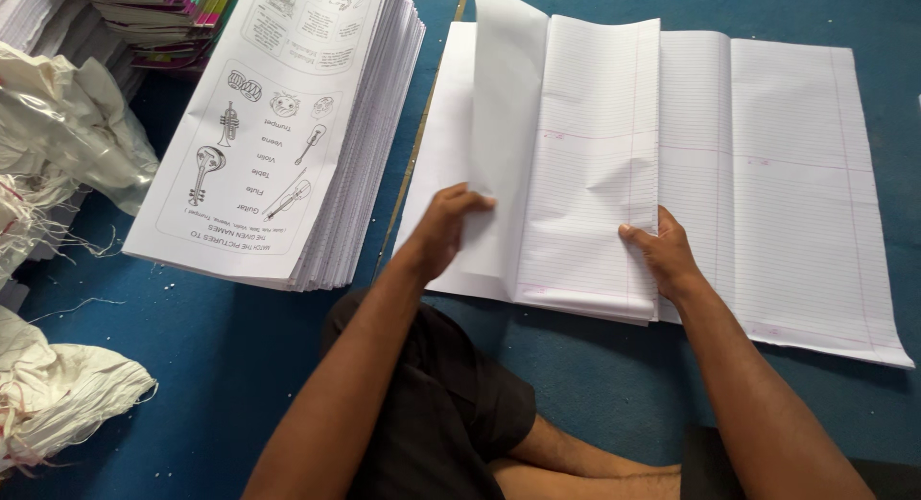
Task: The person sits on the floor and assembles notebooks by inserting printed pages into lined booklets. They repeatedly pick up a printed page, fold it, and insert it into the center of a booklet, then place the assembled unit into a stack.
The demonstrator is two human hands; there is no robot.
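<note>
A wide stack of white ruled sheets lies on the blue floor in front of me. A bundle of these sheets is folded over towards the left. My left hand pinches the edge of a blank white sheet that stands up at the fold's left side. My right hand grips the right edge of the folded bundle, thumb on top, near its lower corner.
A thick pile of printed sheets with drawings of musical instruments lies to the left. White sacks lie at the far left, another sack at bottom left. Stacked booklets stand at top left. My legs are crossed below.
</note>
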